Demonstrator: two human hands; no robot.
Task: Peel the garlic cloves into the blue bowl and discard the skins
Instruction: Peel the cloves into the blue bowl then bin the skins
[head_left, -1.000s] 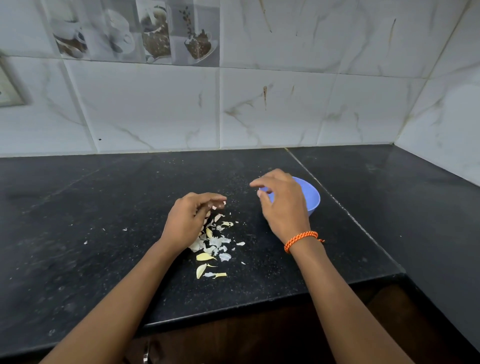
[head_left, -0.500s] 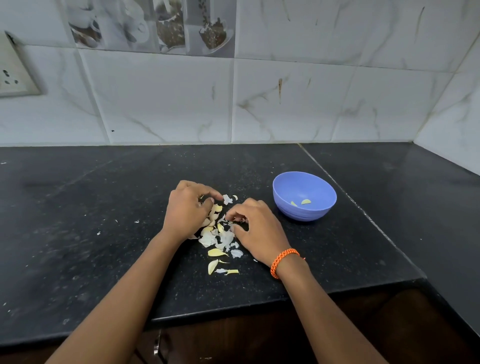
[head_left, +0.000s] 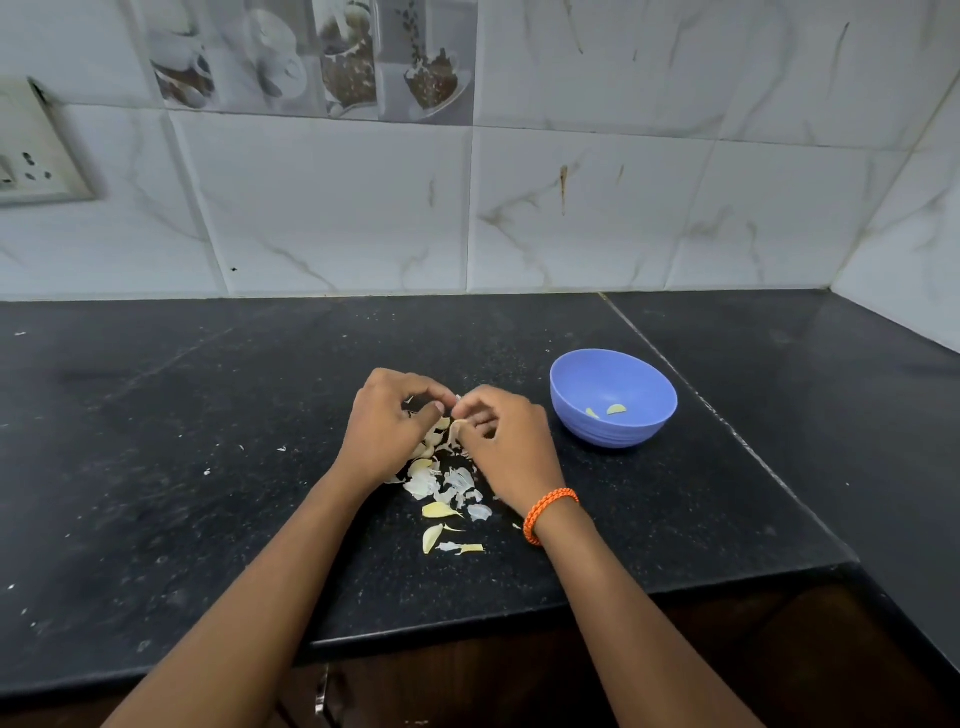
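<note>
Both hands are now meeting, left hand (head_left: 387, 431) and right hand (head_left: 501, 441) each pinching one garlic clove (head_left: 456, 427) to strip it; skins (head_left: 441, 486) are dropping below the grip, blue bowl (head_left: 613, 397) waiting right.

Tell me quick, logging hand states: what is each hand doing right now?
Left hand: fingers curled, pinching a garlic clove.
Right hand: fingers curled, pinching the same clove.
</note>
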